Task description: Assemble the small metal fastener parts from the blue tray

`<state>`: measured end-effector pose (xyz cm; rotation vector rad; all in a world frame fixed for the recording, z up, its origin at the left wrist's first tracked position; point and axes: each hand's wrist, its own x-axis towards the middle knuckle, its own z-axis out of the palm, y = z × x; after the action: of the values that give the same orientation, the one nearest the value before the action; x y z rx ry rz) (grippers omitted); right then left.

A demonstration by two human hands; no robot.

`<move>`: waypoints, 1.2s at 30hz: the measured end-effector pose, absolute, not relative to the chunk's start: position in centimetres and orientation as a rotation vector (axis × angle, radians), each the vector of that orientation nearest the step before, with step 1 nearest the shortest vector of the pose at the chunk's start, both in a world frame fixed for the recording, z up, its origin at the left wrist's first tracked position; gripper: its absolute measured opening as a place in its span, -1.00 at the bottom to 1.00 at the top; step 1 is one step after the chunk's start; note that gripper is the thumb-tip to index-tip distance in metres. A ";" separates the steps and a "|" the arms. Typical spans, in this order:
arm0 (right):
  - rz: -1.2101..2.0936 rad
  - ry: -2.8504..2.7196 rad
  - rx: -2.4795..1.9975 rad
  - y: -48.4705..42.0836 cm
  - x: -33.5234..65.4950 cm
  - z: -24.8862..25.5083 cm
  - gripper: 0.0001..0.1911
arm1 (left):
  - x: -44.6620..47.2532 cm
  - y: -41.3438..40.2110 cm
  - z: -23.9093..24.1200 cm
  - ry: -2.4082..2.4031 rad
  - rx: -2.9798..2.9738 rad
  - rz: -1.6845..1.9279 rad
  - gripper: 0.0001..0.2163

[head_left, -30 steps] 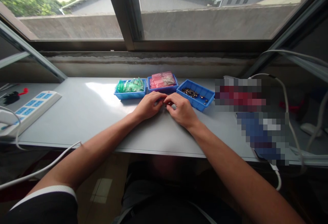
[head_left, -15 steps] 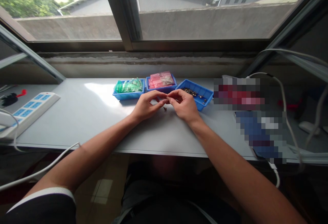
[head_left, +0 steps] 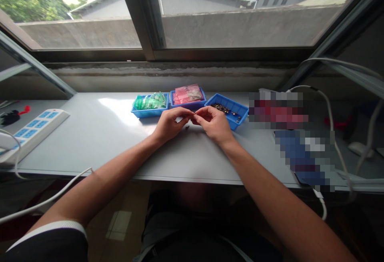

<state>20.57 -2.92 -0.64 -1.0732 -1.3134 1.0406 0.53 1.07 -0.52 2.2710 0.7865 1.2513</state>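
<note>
My left hand [head_left: 170,125] and my right hand [head_left: 215,124] meet fingertip to fingertip above the table, just in front of the bins. Both are closed in a pinch, and whatever lies between the fingertips is too small to make out. Under them a small dark metal piece [head_left: 187,127] shows near the left thumb. Behind my right hand stands a tilted blue bin [head_left: 239,115] with small brass-coloured metal parts [head_left: 220,107] in it. Beyond my left hand is a blue bin of green plastic bags [head_left: 151,102]; beside it, another bin holds pink bags [head_left: 188,94].
A white power strip [head_left: 36,132] lies at the left of the grey table [head_left: 105,142], with a white cable near the front edge. Pixelated items, one like a phone [head_left: 300,156], lie at the right. A window [head_left: 240,26] rises behind the table.
My fingertips have shifted slightly left, still together. The small metal piece beneath them appears a little further left and closer to the left thumb. The bins stay in place.
</note>
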 end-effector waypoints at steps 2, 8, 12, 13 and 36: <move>1.047 -1.316 -1.088 -2.8 20.7 -0.7 -0.74 | 0.5 1.1 -0.5 0.753 2.266 1.260 -0.89; 1.129 -1.272 -1.074 -2.7 20.5 -1.0 -0.67 | 0.7 1.0 -0.2 0.729 2.254 1.327 -0.91; 1.212 -1.237 -1.025 -2.7 20.2 -1.1 -0.64 | 0.8 0.8 0.1 0.730 2.252 1.345 -0.90; 1.223 -1.240 -1.014 -2.8 20.2 -1.1 -0.65 | 0.8 0.8 0.2 0.737 2.253 1.346 -0.89; 0.632 -1.611 -1.159 -3.5 20.4 -0.2 -0.88 | 0.5 1.1 -0.7 0.905 2.123 1.215 -0.83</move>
<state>20.36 -3.47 -0.24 -1.1587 -1.6112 0.6317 0.47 1.13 -0.68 2.1226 0.9051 1.2146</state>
